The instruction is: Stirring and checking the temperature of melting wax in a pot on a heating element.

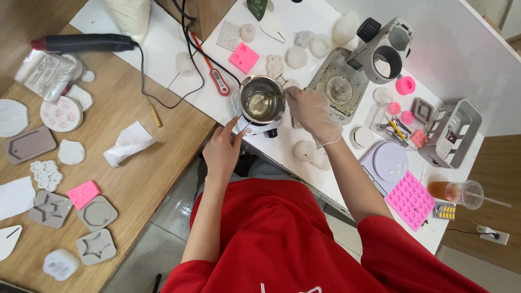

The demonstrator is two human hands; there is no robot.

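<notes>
Two hands at a small steel pot [262, 99] on a white table [467, 49], upper centre of frame.

The pot, on a small hot plate [259, 127], holds clear liquid; it looks rigid, light, likely hot and spillable, best held by its handle. The gloved right hand [311, 112] pinches a stirring stick [269, 97]; the bare left hand [222, 150] fingers the plate's front, gripping nothing.

A small round steel pot [262, 100] sits on a compact white hot plate [259, 126] at the near edge of a white table [304, 16], between the left hand [221, 152] and the gloved right hand [312, 113]. A red-handled probe thermometer [216, 76] lies just left of the pot, a grey-white microscope [383, 50] behind right, a pink studded silicone mould [411, 199] far right. A crumpled white tissue [129, 143] lies on the wooden table [135, 179] to the left.
</notes>
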